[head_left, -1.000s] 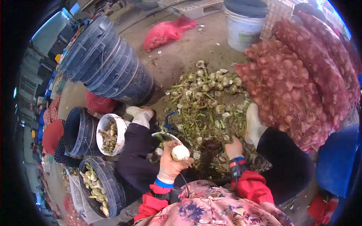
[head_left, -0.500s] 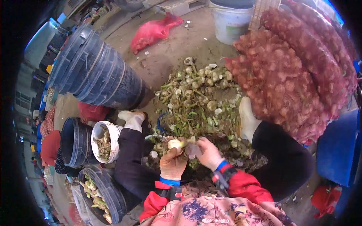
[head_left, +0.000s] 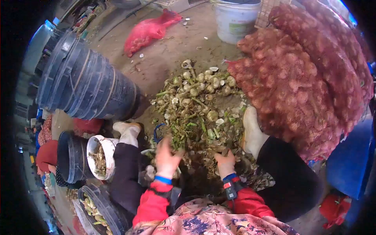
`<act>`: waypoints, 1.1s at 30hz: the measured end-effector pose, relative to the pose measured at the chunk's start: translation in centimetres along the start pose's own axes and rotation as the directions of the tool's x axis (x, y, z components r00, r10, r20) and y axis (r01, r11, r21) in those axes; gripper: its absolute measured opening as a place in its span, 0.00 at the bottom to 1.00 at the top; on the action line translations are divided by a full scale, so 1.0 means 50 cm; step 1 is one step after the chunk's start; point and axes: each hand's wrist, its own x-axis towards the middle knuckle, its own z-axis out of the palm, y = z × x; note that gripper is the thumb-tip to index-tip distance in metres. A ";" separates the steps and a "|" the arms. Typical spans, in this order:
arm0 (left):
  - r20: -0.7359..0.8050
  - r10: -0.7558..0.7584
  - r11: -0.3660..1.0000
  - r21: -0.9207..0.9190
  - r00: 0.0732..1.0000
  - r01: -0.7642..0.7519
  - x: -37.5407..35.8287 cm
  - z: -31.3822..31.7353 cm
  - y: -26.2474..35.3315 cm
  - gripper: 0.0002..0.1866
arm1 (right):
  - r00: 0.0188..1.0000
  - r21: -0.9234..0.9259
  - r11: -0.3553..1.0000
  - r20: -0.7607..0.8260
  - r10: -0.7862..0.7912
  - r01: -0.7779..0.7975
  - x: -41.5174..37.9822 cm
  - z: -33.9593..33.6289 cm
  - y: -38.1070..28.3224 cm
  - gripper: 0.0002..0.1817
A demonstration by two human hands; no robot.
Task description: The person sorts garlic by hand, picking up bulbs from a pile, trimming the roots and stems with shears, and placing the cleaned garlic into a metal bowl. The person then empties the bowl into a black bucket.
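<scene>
My left hand [head_left: 167, 159] reaches over the near edge of the trimmings, thumb and fingers apart, with nothing visible in it. My right hand [head_left: 225, 163] hangs above the scraps to the right, fingers loosely bent and apart, also without a visible object. Between and beyond them lies a heap of garlic bulbs [head_left: 201, 82] with stalks, mixed with green and brown garlic trimmings [head_left: 196, 129]. Pale bulb-like pieces [head_left: 150, 172] rest left of my left wrist.
Stacked dark buckets [head_left: 88, 78] lean at the left. Below them stand a white bucket [head_left: 111, 150] holding brownish scraps and a dark bucket [head_left: 113, 203] with garlic in it. Red mesh sacks [head_left: 286, 86] of bulbs fill the right, beside a blue container [head_left: 350, 156].
The garlic bulb that my left hand held is no longer in it. Both hands have separated, left moving left and up, right slightly right. The view has shifted a little.
</scene>
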 end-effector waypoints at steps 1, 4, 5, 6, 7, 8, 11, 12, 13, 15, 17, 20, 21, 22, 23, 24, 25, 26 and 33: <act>0.012 0.102 0.995 0.014 0.995 -0.102 0.048 0.049 0.035 0.38 | 1.000 -0.008 1.000 -0.010 -0.003 0.003 -0.001 0.004 -0.014 0.14; 0.181 0.152 0.984 0.059 0.972 -0.165 0.167 0.178 0.150 0.38 | 0.998 0.183 0.981 -0.011 0.068 -0.065 0.007 0.011 -0.004 0.16; 0.272 0.138 0.979 0.108 0.952 -0.172 0.201 0.212 0.172 0.39 | 0.997 0.174 0.983 -0.025 0.069 -0.064 0.010 0.015 -0.005 0.16; 0.281 0.141 0.980 0.095 0.949 -0.174 0.233 0.249 0.174 0.39 | 1.000 0.278 0.960 0.008 0.023 -0.024 0.008 0.017 -0.009 0.16; 0.369 0.098 0.985 0.094 0.924 -0.142 0.260 0.292 0.169 0.37 | 0.999 0.380 0.925 0.035 -0.024 0.009 0.004 0.015 -0.007 0.17; 0.452 0.054 0.989 0.098 0.890 -0.111 0.275 0.321 0.170 0.35 | 0.998 0.262 0.963 0.017 0.061 -0.063 0.015 0.017 0.013 0.19; 0.477 -0.070 0.996 -0.008 0.876 0.084 0.294 0.331 0.122 0.31 | 0.999 0.092 0.995 -0.013 -0.044 0.045 0.017 0.019 0.023 0.22; 0.442 -0.145 0.953 -0.177 0.885 0.245 0.274 0.311 0.104 0.28 | 0.998 0.253 0.967 0.042 -0.051 0.039 0.018 0.016 0.019 0.23; 0.543 -0.153 0.882 -0.302 0.826 0.362 0.261 0.274 0.084 0.31 | 0.998 0.265 0.964 0.049 -0.049 0.034 0.013 0.016 -0.032 0.23; 0.647 -0.148 0.775 -0.393 0.748 0.494 0.201 0.196 0.035 0.37 | 0.994 0.428 0.900 -0.023 0.106 -0.086 -0.003 0.007 -0.119 0.21; 0.755 0.057 0.543 -0.572 0.653 0.614 0.119 0.131 -0.006 0.42 | 0.972 0.538 0.811 0.079 0.222 -0.229 -0.010 -0.004 -0.112 0.19; 0.731 0.186 0.690 -0.573 0.657 0.442 0.006 0.066 -0.028 0.49 | 0.852 0.204 0.969 0.524 0.014 -0.142 -0.053 -0.021 -0.203 0.15; 0.722 0.200 0.663 -0.598 0.662 0.451 -0.024 0.055 -0.030 0.50 | 0.844 0.205 0.969 0.536 0.005 -0.136 -0.066 -0.007 -0.190 0.15; 0.688 0.143 0.797 -0.507 0.712 0.330 -0.042 0.028 -0.025 0.50 | 0.776 0.302 0.953 0.596 -0.208 0.025 -0.082 0.016 -0.176 0.15; 0.680 0.135 0.796 -0.507 0.721 0.329 -0.061 0.010 -0.022 0.50 | 0.665 0.408 0.898 0.626 -0.408 0.167 -0.098 0.029 -0.163 0.15; 0.630 0.080 0.674 -0.605 0.773 0.423 -0.078 -0.001 -0.017 0.48 | 0.589 0.345 0.923 0.716 -0.376 0.170 -0.095 0.021 -0.153 0.16; 0.585 0.017 0.529 -0.693 0.811 0.489 -0.092 -0.018 -0.003 0.46 | 0.583 0.347 0.922 0.719 -0.379 0.171 -0.106 0.017 -0.157 0.16; 0.548 -0.005 0.516 -0.715 0.836 0.472 -0.107 -0.042 0.010 0.44 | 0.626 0.338 0.922 0.682 -0.377 0.187 -0.120 0.011 -0.160 0.16; 0.460 0.008 0.253 -0.860 0.888 0.444 -0.143 -0.103 0.021 0.46 | 0.599 -0.283 0.627 0.708 -0.374 0.726 -0.189 -0.009 -0.192 0.08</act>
